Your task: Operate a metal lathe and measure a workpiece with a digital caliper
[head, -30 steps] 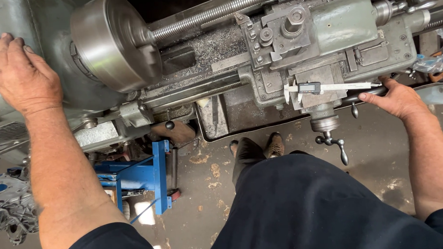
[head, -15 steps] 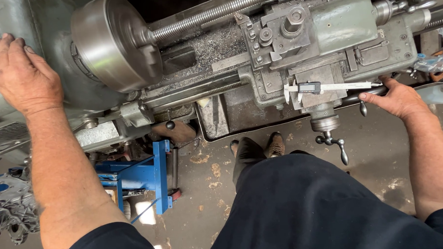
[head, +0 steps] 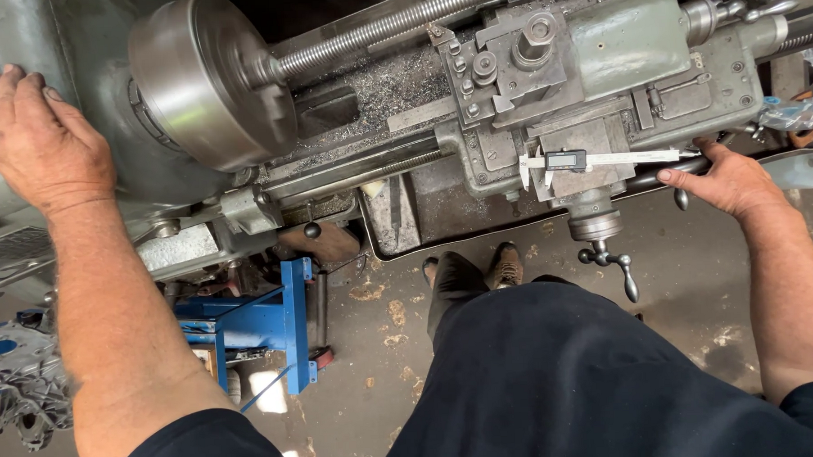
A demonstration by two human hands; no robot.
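Left hand (head: pixel 38 138) flat, fingers spread, palm down on grey lathe headstock (head: pixel 85 41) — gripping nothing. Right hand (head: pixel 725 181) well apart at the far side, fingers curled onto a dark handwheel rim (head: pixel 657 176) on the carriage apron; how tight the grip is cannot be told. Digital caliper (head: pixel 593 161) lying across carriage (head: pixel 546 97) just left of right hand. Round chuck (head: pixel 203 82) between the hands, threaded rod (head: pixel 390 26) running from it. Crank handle (head: pixel 610 262) below carriage. Blue stand (head: pixel 265 319) on floor — below headstock.
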